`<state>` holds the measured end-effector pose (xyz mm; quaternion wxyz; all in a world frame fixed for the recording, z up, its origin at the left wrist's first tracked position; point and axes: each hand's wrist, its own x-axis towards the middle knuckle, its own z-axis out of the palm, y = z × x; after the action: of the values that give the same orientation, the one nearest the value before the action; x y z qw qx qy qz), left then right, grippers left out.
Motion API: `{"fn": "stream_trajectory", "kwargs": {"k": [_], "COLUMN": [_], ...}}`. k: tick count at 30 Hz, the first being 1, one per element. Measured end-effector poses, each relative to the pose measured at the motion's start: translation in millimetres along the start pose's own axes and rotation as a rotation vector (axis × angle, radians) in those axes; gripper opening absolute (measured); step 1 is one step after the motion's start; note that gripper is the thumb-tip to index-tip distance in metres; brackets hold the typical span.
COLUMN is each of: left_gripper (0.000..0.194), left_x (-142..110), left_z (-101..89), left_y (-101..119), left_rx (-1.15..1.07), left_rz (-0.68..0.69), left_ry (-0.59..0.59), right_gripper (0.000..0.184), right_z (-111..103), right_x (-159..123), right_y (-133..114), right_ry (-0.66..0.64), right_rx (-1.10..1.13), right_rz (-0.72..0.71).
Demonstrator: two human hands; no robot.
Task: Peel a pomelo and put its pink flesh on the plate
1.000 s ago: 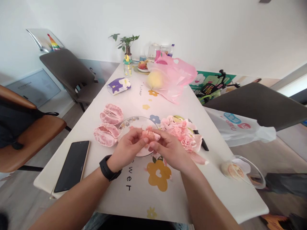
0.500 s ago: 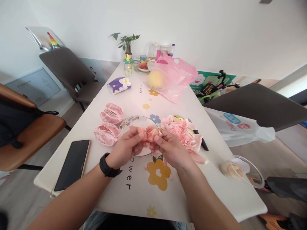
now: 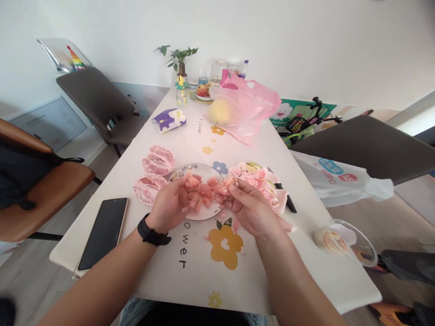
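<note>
Over a round plate (image 3: 214, 213) both of my hands handle pink pomelo flesh. My left hand (image 3: 171, 203) is closed on a piece of pomelo pulp (image 3: 192, 181). Between the fingers of my right hand (image 3: 253, 206) is another pomelo piece (image 3: 228, 184), with some pale membrane on it. More loose pulp (image 3: 208, 190) lies on the plate between the hands. Left of the plate sit two large peeled pomelo chunks (image 3: 158, 160), one behind the other. A heap of pink peel and membrane (image 3: 261, 185) is beside my right hand, with a dark-handled knife (image 3: 290, 203) partly under it.
A phone (image 3: 103, 233) lies at the left edge, a clear plastic container (image 3: 345, 242) at the right. Farther back are a tissue pack (image 3: 169, 120), a pink plastic bag (image 3: 249, 106) with a yellow pomelo (image 3: 220, 112), and a bottle (image 3: 181, 94). A white bag (image 3: 343, 176) hangs off the right side.
My hands have moved apart, left hand to the left and right hand slightly to the right. The pulp they held together is now in separate pieces, and the plate shows more between them.
</note>
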<state>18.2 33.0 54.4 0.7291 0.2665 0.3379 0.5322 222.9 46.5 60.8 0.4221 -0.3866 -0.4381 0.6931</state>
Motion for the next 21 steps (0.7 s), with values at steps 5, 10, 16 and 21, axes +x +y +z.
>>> {"fn": "stream_trajectory", "kwargs": {"k": [5, 10, 16, 21], "left_gripper": [0.016, 0.023, 0.033, 0.033], "left_x": [1, -1, -2, -3], "left_z": [-1.0, -4.2, -4.6, -3.4], "left_y": [-5, -13, -17, -18], "left_rx": [0.082, 0.234, 0.445, 0.424], "left_rz": [0.045, 0.105, 0.186, 0.151], "left_ry": [0.032, 0.107, 0.087, 0.042], "right_gripper": [0.024, 0.019, 0.036, 0.043], "right_z": [-2, 8, 18, 19], "right_x": [2, 4, 6, 2], "right_y": [2, 9, 23, 20], "right_ry": [0.02, 0.053, 0.137, 0.082], "right_rx": [0.049, 0.058, -0.074, -0.315], "right_rz": [0.011, -0.029, 0.022, 0.008]}}
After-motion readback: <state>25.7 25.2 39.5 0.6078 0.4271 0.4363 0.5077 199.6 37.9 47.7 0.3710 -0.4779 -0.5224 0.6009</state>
